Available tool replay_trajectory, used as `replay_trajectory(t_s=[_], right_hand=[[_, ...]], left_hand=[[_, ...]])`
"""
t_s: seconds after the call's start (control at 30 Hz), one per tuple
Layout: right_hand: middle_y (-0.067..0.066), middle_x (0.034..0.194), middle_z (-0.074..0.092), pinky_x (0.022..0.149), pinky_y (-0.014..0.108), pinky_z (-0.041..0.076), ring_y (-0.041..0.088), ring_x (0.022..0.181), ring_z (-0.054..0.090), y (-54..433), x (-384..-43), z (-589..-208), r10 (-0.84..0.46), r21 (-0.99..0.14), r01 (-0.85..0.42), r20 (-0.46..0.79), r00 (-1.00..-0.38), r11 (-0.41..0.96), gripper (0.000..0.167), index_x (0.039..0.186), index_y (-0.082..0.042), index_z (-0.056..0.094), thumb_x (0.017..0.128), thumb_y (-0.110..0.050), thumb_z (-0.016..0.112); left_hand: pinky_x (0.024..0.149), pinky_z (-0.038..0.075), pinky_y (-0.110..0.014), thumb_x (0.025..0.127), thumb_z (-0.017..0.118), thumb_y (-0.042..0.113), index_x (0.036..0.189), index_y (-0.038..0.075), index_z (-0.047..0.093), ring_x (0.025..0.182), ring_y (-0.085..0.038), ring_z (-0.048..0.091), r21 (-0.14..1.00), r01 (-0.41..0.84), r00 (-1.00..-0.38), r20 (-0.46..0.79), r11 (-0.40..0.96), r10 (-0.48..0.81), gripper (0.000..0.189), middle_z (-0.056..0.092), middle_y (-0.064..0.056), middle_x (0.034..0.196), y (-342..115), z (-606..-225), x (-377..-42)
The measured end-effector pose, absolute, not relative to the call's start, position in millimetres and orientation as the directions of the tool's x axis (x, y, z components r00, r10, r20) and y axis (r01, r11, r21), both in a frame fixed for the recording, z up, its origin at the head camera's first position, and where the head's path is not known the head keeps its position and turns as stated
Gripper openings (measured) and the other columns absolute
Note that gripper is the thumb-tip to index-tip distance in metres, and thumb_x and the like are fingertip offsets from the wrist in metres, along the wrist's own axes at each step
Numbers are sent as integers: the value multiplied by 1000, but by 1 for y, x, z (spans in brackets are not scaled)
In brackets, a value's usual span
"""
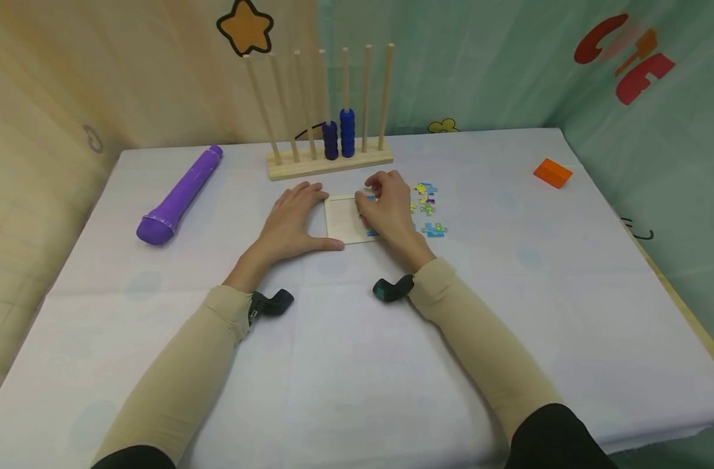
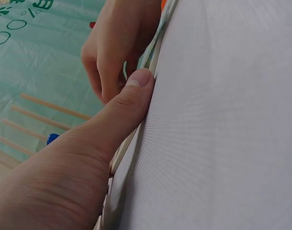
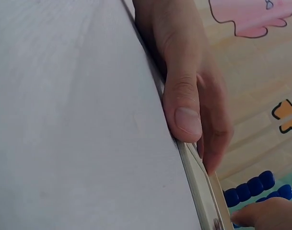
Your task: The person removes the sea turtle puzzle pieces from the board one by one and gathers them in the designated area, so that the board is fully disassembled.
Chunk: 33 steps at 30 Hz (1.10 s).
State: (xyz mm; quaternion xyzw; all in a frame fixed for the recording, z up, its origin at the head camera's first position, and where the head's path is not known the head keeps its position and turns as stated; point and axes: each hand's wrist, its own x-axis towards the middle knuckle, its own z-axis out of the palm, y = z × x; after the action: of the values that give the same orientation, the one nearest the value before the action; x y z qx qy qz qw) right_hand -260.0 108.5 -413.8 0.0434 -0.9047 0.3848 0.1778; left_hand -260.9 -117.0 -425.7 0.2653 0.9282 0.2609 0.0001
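A shallow wooden puzzle tray [image 1: 346, 221] lies flat on the table. My left hand [image 1: 292, 221] holds its left side, thumb along the near edge and fingertips at the far left corner. In the left wrist view, the left thumb [image 2: 122, 108] presses against the tray's rim. My right hand [image 1: 392, 205] bends over the tray's right part, its fingers curled and pinching at a jigsaw piece that they mostly hide. Bits of blue pieces show beneath this hand. Several colourful jigsaw pieces [image 1: 434, 229] lie just right of it.
Behind the tray stands a wooden peg rack [image 1: 333, 168] with dark blue beads [image 1: 347, 133] on two pegs. A purple toy microphone [image 1: 181, 198] lies at the left. An orange block [image 1: 553, 173] rests at the far right. Curtains border the white-covered table [image 1: 333, 365].
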Motion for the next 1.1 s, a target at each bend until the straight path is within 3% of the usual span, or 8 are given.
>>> replay_trajectory(t_s=[0.4, 0.7, 0.9, 1.1], right_hand=[[14, 102, 62, 83, 38, 49, 27, 90, 56, 112, -263, -419, 30, -614, -200, 343, -939, 763, 21, 100, -1, 74, 89, -18, 77], [12, 90, 63, 77, 43, 51, 29, 83, 58, 112, -262, -420, -50, -436, -269, 453, -890, 859, 17, 90, -1, 74, 88, -18, 72], [12, 83, 64, 70, 42, 50, 28, 76, 58, 112, -264, -421, -63, -422, -321, 520, -852, 848, 14, 83, -2, 74, 88, -14, 70], [12, 89, 61, 72, 42, 51, 28, 83, 56, 114, -267, -422, -76, -417, -306, 484, -872, 856, 15, 86, -2, 70, 91, -15, 66]], left_hand=[[135, 5, -49, 73, 88, 67, 153, 12, 48, 164, -29, 16, 475, 502, -856, 152, 722, 495, 105, 34, -9, 171, -116, -428, -260], [135, 4, -50, 74, 87, 67, 154, 12, 47, 164, -29, 14, 474, 495, -857, 131, 728, 498, 105, 32, -9, 172, -116, -427, -260], [135, 4, -50, 74, 87, 67, 154, 12, 47, 164, -30, 14, 473, 490, -860, 126, 732, 495, 104, 32, -9, 172, -117, -426, -260], [135, 5, -50, 74, 87, 67, 153, 12, 47, 164, -30, 15, 473, 490, -861, 131, 732, 492, 104, 32, -9, 172, -117, -425, -260]])
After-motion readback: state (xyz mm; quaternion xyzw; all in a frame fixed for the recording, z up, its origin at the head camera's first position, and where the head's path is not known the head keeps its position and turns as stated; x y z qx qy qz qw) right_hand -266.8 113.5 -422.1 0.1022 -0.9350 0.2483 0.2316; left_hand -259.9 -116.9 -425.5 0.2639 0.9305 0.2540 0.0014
